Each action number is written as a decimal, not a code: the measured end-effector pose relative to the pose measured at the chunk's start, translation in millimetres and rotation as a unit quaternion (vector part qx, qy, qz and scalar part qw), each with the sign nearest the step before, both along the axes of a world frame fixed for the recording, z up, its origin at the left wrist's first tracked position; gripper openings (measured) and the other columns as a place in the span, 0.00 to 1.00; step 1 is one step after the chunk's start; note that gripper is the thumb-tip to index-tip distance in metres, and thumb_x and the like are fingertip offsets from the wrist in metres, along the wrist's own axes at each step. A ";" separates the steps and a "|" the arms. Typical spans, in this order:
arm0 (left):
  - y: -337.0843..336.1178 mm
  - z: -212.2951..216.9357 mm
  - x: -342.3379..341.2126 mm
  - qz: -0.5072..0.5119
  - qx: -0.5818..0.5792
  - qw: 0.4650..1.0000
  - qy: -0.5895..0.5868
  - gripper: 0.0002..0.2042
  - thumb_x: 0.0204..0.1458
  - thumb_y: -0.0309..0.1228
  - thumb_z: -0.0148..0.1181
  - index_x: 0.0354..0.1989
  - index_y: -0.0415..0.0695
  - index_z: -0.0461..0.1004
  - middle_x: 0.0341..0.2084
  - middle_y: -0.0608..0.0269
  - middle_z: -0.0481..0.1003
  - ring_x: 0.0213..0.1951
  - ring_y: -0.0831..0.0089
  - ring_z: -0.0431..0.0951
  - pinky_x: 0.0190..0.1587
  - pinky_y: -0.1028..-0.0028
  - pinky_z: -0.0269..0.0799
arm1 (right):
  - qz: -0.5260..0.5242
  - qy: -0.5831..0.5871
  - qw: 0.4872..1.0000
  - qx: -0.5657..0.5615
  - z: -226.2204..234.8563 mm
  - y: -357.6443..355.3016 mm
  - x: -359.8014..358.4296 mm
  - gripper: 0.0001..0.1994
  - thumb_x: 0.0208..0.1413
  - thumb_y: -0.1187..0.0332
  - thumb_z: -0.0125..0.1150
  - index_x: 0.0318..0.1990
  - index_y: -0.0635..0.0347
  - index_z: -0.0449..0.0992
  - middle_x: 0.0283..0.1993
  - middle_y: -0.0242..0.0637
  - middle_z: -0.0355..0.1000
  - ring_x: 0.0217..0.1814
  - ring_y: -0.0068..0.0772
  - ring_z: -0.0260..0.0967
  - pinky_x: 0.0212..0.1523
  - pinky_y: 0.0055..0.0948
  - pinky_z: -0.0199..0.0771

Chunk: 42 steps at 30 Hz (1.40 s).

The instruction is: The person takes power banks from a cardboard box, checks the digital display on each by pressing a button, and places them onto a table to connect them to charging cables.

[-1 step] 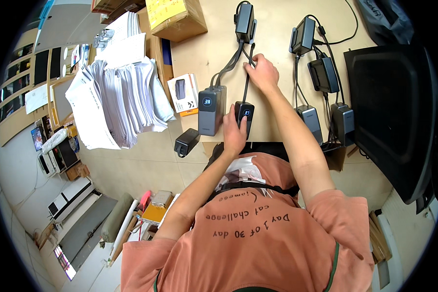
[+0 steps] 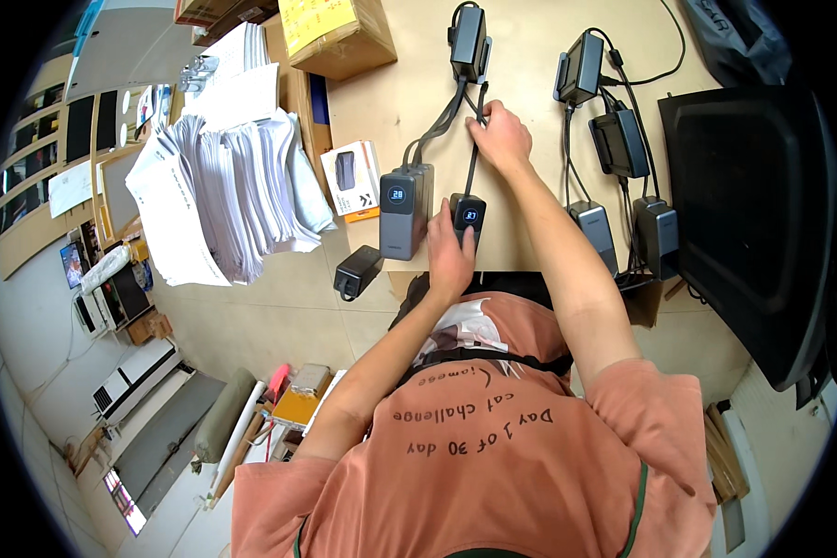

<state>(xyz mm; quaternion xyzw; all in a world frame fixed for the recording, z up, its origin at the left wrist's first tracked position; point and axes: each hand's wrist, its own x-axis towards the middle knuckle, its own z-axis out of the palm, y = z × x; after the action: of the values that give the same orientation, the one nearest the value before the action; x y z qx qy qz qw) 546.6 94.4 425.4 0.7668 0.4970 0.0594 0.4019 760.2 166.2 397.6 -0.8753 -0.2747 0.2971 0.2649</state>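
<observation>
My left hand [image 2: 450,259] grips the near end of a small dark power bank [image 2: 468,214] with a lit round display, which lies at the front edge of the wooden table [image 2: 521,246]. Farther back, my right hand [image 2: 502,136] is closed on the black cable [image 2: 475,158] that runs from that power bank toward a black charger [image 2: 469,42] at the back. Two taller grey power banks [image 2: 405,212] stand side by side just left of the small one, also cabled to the charger.
A splayed stack of white papers [image 2: 223,186] fills the left, with a cardboard box [image 2: 339,33] behind and a small white product box [image 2: 353,177] beside it. A black adapter [image 2: 357,271] hangs off the table edge. More chargers [image 2: 614,139] and power banks [image 2: 593,232] lie right, by a large black panel [image 2: 753,214].
</observation>
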 end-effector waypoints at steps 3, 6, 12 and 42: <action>-2.3 34.1 7.8 -0.110 0.055 0.991 0.049 0.39 0.51 0.25 0.63 0.70 0.34 0.49 0.65 0.37 0.53 0.64 0.41 0.56 0.66 0.54 0.55 | -0.005 0.002 0.999 -0.054 -10.0 12.8 6.1 0.15 0.54 0.59 0.60 0.43 0.60 0.76 0.42 0.47 0.79 0.47 0.51 0.77 0.50 0.45 0.74; 4.4 28.8 1.0 -0.175 0.107 0.977 0.065 0.40 0.47 0.21 0.64 0.70 0.36 0.50 0.66 0.38 0.50 0.65 0.40 0.54 0.67 0.52 0.55 | -0.029 0.004 0.999 -0.021 -10.4 19.0 6.3 0.15 0.55 0.59 0.61 0.41 0.62 0.77 0.40 0.48 0.79 0.45 0.52 0.77 0.48 0.44 0.74; 10.0 -0.1 -2.4 -0.197 0.216 0.955 0.038 0.33 0.48 0.17 0.57 0.66 0.34 0.58 0.63 0.41 0.57 0.63 0.43 0.58 0.65 0.53 0.57 | -0.219 0.202 0.897 0.327 -26.1 14.8 -3.9 0.13 0.63 0.62 0.56 0.39 0.66 0.75 0.33 0.39 0.77 0.34 0.31 0.75 0.41 0.32 0.74; 221.0 69.2 138.4 -0.373 0.284 0.876 0.116 0.33 0.45 0.19 0.55 0.66 0.52 0.66 0.66 0.72 0.65 0.51 0.57 0.77 0.53 0.63 0.75 | -0.401 0.358 0.757 0.371 16.4 68.9 -34.9 0.07 0.64 0.74 0.52 0.42 0.72 0.71 0.28 0.43 0.77 0.24 0.30 0.75 0.26 0.28 0.72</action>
<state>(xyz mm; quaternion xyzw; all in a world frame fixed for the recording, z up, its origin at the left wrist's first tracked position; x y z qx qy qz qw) 685.0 315.4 494.5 0.9779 0.1790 -0.0451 0.0986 725.3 235.1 414.0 -0.5687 0.1277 0.3299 0.7426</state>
